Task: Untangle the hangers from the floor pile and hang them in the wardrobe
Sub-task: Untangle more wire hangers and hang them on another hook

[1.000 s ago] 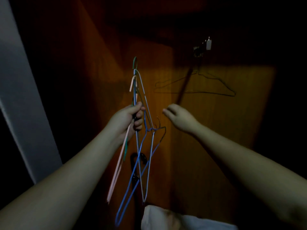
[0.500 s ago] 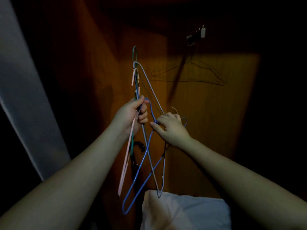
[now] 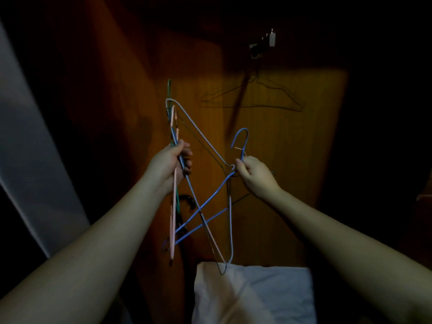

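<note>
Both forearms raised toward dim wardrobe interior (image 3: 292, 160). Left hand (image 3: 169, 161) fisted round bunch of wire hangers (image 3: 174, 127), held upright: pink, green, pale grey strands. Right hand (image 3: 256, 175) pinches neck of blue hanger (image 3: 208, 204) just under its hook, thumb and forefinger pressed together; blue frame slants down-left, crossing bunch, still tangled. Thin coated wire, triangular frames. One dark wire hanger (image 3: 254, 99) hangs inside on back-wall hook (image 3: 258, 49). Wood-grain panel, orange-brown. Crumpled white cloth (image 3: 254, 295) below.
</note>
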Demonstrator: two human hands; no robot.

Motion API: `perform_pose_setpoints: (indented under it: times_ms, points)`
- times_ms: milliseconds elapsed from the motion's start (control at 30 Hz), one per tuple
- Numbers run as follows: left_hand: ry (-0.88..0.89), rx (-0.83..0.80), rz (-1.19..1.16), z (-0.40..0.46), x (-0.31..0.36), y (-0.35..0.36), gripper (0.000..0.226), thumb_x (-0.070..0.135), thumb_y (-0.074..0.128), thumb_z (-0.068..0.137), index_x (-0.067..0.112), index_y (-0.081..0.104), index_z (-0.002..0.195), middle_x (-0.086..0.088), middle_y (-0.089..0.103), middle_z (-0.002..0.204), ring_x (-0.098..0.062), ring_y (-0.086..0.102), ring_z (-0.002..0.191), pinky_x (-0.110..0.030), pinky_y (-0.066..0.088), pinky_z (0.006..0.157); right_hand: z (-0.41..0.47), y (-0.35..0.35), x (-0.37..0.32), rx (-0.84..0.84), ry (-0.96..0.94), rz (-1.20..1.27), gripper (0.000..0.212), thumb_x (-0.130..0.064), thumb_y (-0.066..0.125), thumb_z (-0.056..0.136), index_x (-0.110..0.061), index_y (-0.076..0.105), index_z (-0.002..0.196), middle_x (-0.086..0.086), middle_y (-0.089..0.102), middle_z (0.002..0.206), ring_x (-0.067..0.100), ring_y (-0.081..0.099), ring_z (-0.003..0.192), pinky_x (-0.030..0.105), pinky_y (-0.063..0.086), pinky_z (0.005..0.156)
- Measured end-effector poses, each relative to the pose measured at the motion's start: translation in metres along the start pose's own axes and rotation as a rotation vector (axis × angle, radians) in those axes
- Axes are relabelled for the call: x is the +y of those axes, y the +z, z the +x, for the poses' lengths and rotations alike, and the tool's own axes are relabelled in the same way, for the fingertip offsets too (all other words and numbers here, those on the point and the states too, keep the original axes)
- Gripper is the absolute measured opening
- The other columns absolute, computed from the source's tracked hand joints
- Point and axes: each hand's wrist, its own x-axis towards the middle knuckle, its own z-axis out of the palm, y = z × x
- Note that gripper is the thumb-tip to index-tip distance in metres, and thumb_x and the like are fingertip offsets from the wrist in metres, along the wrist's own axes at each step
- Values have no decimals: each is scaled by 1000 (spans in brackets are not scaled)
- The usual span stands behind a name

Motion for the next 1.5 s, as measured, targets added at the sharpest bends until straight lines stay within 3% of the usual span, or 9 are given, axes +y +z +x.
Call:
perform_pose_setpoints:
  times_ms: [100,267,367,500,733,933,1133,1300,1500]
  points:
    - [-22,-7,-82,7,0,-3,27,22,35,106,13,48,84,2,44,57,-7,37,34,-12,27,38,1,-10,13,23,47,-17,39,-20,44,102,-2,54,69,4,49,66,20,45,71,29,24,66]
    - [-33,-32,-252,16,6,-5,31,24,32,106,13,44,80,8,30,39,-3,23,29,-15,17,34,-9,-17,29,-55,-32,-184,55,-48,28,84,-4,49,59,12,51,61,24,47,65,35,26,63]
    - [-3,-32,-265,21,6,-4,31,24,32,106,13,44,79,9,28,40,-3,22,29,-15,16,33,-15,-18,44,-141,-33,-318,48,-37,41,92,-3,55,61,9,52,61,25,50,67,33,31,68]
    - [24,-53,-200,27,2,0,28,23,33,106,13,45,83,9,31,42,-3,23,29,-15,17,33,-16,-29,63,-119,44,-422,46,-24,50,98,-19,34,55,-2,38,55,23,43,64,33,31,71]
    - [68,-36,-49,36,-1,8,23,18,37,105,15,47,85,9,38,45,-4,26,31,-14,19,33,-1,-63,88,-47,289,-604,47,-36,38,101,-11,55,66,9,52,63,29,50,66,34,28,61]
    - [179,-9,84,52,-12,23,19,19,41,104,14,49,87,6,41,51,-6,29,35,-17,22,37,23,-93,114,27,481,-560,49,-43,28,104,-14,62,84,12,62,80,34,61,83,37,46,68]
    - [271,98,72,68,-25,49,23,20,41,105,15,48,84,-1,39,57,-8,31,35,-14,26,37,69,-113,136,6,446,-479,52,-42,24,105,-10,63,95,19,66,102,37,60,100,40,44,82]
    - [304,170,71,91,-19,65,17,20,43,104,13,51,90,-2,40,60,-9,33,39,-18,27,38,114,-125,152,3,403,-363,37,-41,31,104,-10,50,98,22,61,111,38,56,105,45,43,92]
    - [323,238,62,122,-9,82,23,22,43,104,15,48,83,-2,39,59,-8,33,38,-24,25,42,168,-134,165,90,363,-301,24,-38,38,103,-16,45,98,8,55,94,31,56,95,45,44,85]
